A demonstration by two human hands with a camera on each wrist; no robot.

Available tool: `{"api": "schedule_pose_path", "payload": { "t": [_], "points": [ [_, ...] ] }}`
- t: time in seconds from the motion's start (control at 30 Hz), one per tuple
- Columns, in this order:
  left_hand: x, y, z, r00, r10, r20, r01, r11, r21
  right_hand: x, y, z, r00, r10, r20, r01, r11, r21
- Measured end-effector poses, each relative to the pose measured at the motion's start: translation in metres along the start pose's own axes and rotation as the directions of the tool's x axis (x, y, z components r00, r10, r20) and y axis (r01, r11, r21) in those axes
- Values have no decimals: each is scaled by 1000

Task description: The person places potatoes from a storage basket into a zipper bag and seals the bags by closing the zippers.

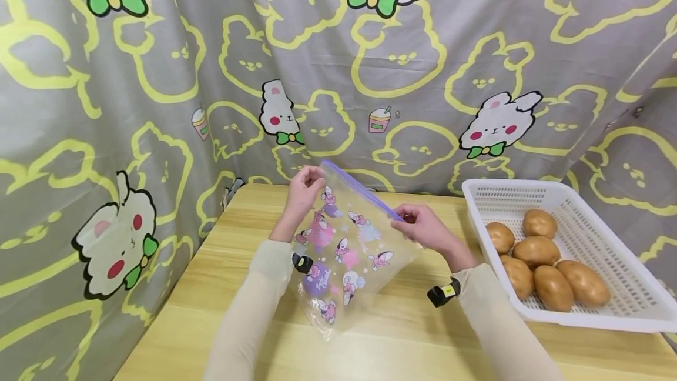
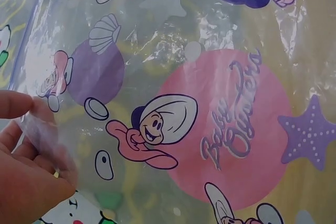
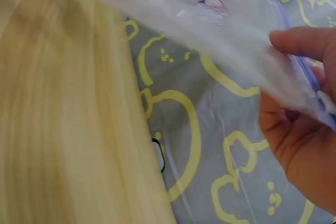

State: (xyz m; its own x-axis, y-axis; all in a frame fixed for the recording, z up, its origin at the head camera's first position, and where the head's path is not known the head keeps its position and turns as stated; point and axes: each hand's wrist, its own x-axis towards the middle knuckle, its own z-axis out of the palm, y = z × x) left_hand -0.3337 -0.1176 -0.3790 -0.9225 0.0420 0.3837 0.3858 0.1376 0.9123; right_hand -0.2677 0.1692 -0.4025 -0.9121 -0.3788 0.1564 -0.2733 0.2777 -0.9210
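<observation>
Firstly, at the near side, two pale sleeves (image 1: 248, 310) come in over the wooden surface (image 1: 195, 310), and at each wrist there is a small black device (image 1: 302, 263). Between the arms is the clear plastic bag (image 1: 344, 251), in the middle of the scene, held tilted, with one corner pointing to the near side; whether this corner touches the surface, I cannot tell. On the bag are printed cartoon figures, pink and purple circles and stars. To the right, a white basket (image 1: 592, 321) stands on the surface, and six brown potatoes (image 1: 536, 250) lie in its left and near part. Somewhat farther, both hands are narrow, holding the bag: the left hand (image 1: 302, 196) pinches its far left corner, and the right hand (image 1: 425, 228) grips the right end of its purple strip (image 1: 362, 190). Behind everything hangs a grey curtain (image 1: 328, 63) with yellow outlines and white rabbits.
</observation>
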Motion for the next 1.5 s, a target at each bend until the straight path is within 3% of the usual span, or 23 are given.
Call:
{"api": "schedule_pose_path", "payload": {
  "t": [0.17, 0.37, 0.43, 0.6, 0.8, 1.0, 1.23, 1.33, 1.5],
  "points": [
    [4, 1, 4, 1000, 4, -31, -3, 999, 49, -10, 9, 7, 997, -23, -72, 22, 1000, -11],
    [1, 6, 14, 997, -6, -82, 17, 990, 140, -21, 21, 16, 977, -99, -189, 65, 982, -178],
    [-3, 7, 20, 997, -40, -66, 52, 982, 182, -24, 24, 18, 962, -153, -227, 94, 963, -253],
    [-17, 9, 40, 988, -149, 45, 130, 948, 291, -30, 25, 24, 926, -253, -282, 126, 907, -401],
    [-30, 8, 67, 980, -160, 121, 108, 930, 352, -37, 28, 29, 920, -246, -306, 87, 888, -452],
    [-42, 10, 94, 973, -209, 98, 153, 901, 407, -41, 33, 36, 902, -284, -326, 116, 886, -449],
    [-47, 9, 113, 954, -287, 89, 220, 868, 446, -42, 39, 43, 853, -425, -302, 203, 805, -558],
    [-47, 7, 117, 950, -298, 89, 236, 878, 417, -42, 39, 45, 849, -435, -301, 199, 789, -581],
    [-48, 5, 120, 952, -297, 74, 264, 920, 290, -44, 39, 47, 879, -367, -303, 155, 822, -548]
  ]
}}
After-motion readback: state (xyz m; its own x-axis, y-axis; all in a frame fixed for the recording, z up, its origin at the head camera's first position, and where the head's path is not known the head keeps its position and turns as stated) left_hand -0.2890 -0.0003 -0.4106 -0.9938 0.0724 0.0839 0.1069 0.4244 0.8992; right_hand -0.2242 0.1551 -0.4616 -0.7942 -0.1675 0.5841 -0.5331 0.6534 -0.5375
